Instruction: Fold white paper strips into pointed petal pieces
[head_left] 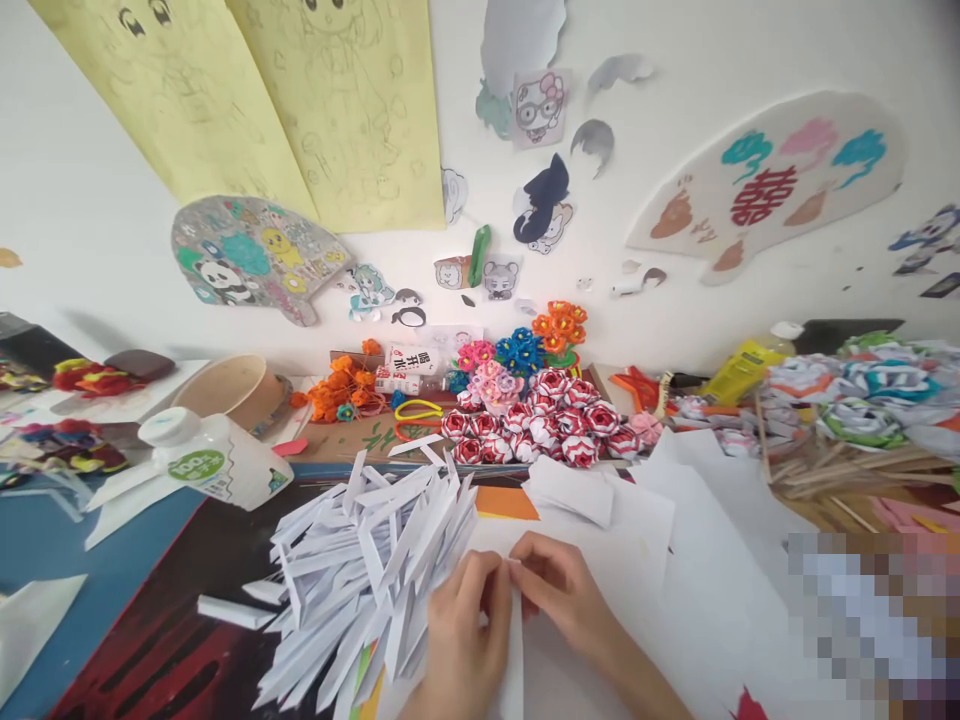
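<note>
My left hand (pixel 466 630) and my right hand (pixel 561 592) meet close together above the white sheets. Both are closed, fingertips pinched at the top of a piece of white paper (pixel 514 650), which runs down beside my left hand. Fingers cover much of its upper end, so its exact shape is hidden. Just left of my left hand lies a large heap of folded white paper strips (pixel 360 570). Flat white sheets (pixel 637 620) spread beneath and to the right of my right hand. A folded white paper (pixel 574 490) rests beyond my fingers.
A white bottle (pixel 217 460) lies tilted at left, near a round tan container (pixel 234 395). Behind the heap sit red-and-white paper flowers (pixel 555 420) and orange flowers (pixel 341 390). A yellow bottle (pixel 750 362) and wooden sticks (pixel 832 470) are at right. A wall rises behind.
</note>
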